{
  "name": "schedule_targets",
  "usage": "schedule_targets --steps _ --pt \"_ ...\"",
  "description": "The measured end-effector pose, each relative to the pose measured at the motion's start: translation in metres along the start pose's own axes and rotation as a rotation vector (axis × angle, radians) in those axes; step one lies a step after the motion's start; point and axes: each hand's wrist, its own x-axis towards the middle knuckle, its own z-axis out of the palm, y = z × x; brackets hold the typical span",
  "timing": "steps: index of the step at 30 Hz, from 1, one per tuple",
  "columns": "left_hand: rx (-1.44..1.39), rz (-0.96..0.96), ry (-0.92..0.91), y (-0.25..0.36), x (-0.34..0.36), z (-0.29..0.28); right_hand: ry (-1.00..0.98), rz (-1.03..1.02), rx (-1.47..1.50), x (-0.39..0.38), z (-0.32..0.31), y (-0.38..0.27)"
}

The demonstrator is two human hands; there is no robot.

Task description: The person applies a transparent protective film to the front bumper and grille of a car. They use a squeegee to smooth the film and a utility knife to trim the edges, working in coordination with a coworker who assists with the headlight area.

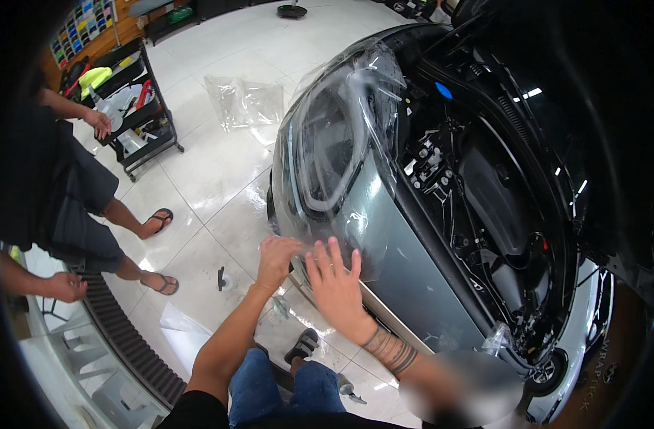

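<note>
A grey-green car's front body panel (395, 243) lies before me, with clear plastic film (366, 79) draped loosely and wrinkled over it and the headlight (332, 154). At the panel's near left edge my left hand (275, 262) is closed, its fingers bent together on the film's edge. Just right of it my right hand (334, 279) is spread over the filmed surface, fingers apart and holding nothing. How firmly its palm touches cannot be made out.
The open engine bay (477, 193) lies right of the panel. At left stands another person (84, 193) in sandals, near a black tool cart (145, 118). A crumpled clear sheet (245, 104), a small black-handled tool (223, 279) and a spray bottle (352, 390) lie on the tiled floor.
</note>
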Motion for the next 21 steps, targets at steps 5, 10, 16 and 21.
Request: schedule_targets --steps 5,10,16,21 --pt "-0.094 -0.043 0.169 -0.004 0.031 -0.039 -0.022 -0.108 -0.015 0.042 -0.001 0.013" --pt "-0.14 0.019 0.033 -0.007 0.042 -0.078 -0.029 -0.085 0.068 0.081 -0.045 -0.006" --pt "-0.206 -0.032 -0.069 -0.035 0.047 -0.08 -0.223 -0.219 0.078 0.1 -0.051 -0.022" --pt "-0.226 -0.059 -0.023 -0.037 0.037 -0.071 -0.233 -0.226 0.024 0.097 -0.047 -0.03"
